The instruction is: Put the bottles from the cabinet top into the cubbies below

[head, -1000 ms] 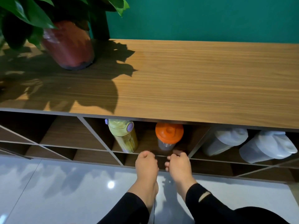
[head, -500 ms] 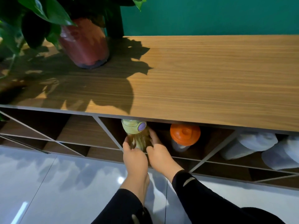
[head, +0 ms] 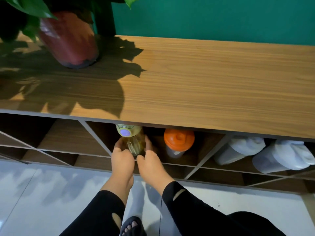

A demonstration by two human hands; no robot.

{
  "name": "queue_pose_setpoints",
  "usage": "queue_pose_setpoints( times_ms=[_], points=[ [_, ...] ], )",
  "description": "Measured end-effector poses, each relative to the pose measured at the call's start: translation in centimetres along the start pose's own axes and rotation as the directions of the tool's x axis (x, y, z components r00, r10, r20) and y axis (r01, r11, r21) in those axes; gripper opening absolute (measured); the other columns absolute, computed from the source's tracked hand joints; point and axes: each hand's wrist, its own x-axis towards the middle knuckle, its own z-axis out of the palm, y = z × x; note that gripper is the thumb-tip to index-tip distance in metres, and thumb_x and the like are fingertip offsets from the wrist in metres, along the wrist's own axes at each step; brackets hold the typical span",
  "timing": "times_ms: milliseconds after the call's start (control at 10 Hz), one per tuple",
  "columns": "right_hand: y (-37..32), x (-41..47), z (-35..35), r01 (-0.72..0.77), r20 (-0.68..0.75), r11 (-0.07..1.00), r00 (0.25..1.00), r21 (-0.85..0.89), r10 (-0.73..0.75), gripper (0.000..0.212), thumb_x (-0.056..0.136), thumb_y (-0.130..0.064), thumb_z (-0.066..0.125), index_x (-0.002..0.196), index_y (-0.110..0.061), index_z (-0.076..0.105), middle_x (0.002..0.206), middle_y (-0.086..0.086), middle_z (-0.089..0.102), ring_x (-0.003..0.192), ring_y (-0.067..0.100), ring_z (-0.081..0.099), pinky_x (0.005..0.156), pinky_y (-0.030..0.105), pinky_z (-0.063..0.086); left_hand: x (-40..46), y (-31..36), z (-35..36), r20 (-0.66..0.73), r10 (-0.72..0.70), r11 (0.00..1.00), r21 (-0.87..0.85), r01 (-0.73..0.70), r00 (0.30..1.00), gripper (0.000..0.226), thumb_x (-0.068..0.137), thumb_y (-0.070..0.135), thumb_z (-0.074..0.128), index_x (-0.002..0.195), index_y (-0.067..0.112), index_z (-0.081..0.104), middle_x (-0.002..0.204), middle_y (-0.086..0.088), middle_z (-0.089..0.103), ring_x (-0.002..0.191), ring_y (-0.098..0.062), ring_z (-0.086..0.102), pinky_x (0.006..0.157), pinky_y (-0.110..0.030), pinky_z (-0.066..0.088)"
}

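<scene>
A yellow-green bottle (head: pixel 133 140) with a purple button on its lid stands in a cubby just under the wooden cabinet top (head: pixel 204 86). My left hand (head: pixel 121 160) wraps its left side and my right hand (head: pixel 150 161) its right side, so both hold its body. An orange-lidded clear bottle (head: pixel 178 143) stands to the right in the same cubby. Two white bottles, one (head: pixel 238 150) and another (head: pixel 283 156), lean in the cubby further right. No bottle stands on the part of the cabinet top in view.
A red-brown plant pot (head: pixel 69 41) with green leaves stands on the cabinet top at the far left and casts a wide shadow. Slanted dividers split the cubbies (head: pixel 95 137). Glossy white floor (head: pixel 42 193) lies below, and my sandalled foot (head: pixel 131 226) shows at the bottom edge.
Both hands rose from the cubby's lower edge and closed around the yellow-green bottle, which now sits deeper under the top. The view has shifted left and nearer.
</scene>
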Motion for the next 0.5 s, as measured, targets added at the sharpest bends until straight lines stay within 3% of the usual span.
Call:
queue_pose_setpoints(
  times_ms=[100, 400, 500],
  points=[
    [0.06, 0.07, -0.05, -0.006, 0.006, 1.000, 1.000, 0.014, 0.006, 0.082, 0.099, -0.004, 0.046, 0.165, -0.032, 0.005, 0.158, 0.010, 0.042, 0.133, 0.022, 0.052, 0.098, 0.026, 0.040, 0.21, 0.53, -0.12, 0.044, -0.017, 1.000, 0.005, 0.017, 0.999, 0.062, 0.088, -0.006, 0.036, 0.138, 0.028, 0.051, 0.114, -0.007, 0.072, 0.105, -0.027, 0.068, 0.097, -0.049, 0.055],
    [0.78, 0.13, -0.16, 0.025, 0.018, 0.998, 0.999, 0.054, -0.026, 0.081, 0.101, -0.004, 0.046, 0.164, -0.036, 0.006, 0.163, 0.005, 0.035, 0.144, 0.022, 0.043, 0.103, 0.027, 0.039, 0.06, 0.60, -0.22, 0.068, -0.017, 1.000, -0.021, 0.018, 0.998, 0.060, 0.093, -0.006, 0.035, 0.143, 0.028, 0.046, 0.119, -0.005, 0.068, 0.110, -0.022, 0.064, 0.102, -0.045, 0.051],
    [0.41, -0.35, -0.52, 0.010, 0.012, 0.998, 1.000, 0.058, -0.011, 0.073, 0.103, -0.007, 0.045, 0.164, -0.028, 0.011, 0.161, 0.007, 0.039, 0.143, 0.024, 0.046, 0.106, 0.027, 0.040, -0.59, 0.47, -0.18, -0.076, -0.023, 0.999, -0.031, 0.021, 0.997, 0.053, 0.095, -0.002, 0.035, 0.139, 0.024, 0.050, 0.120, -0.009, 0.066, 0.106, -0.023, 0.062, 0.094, -0.040, 0.053]
  ],
)
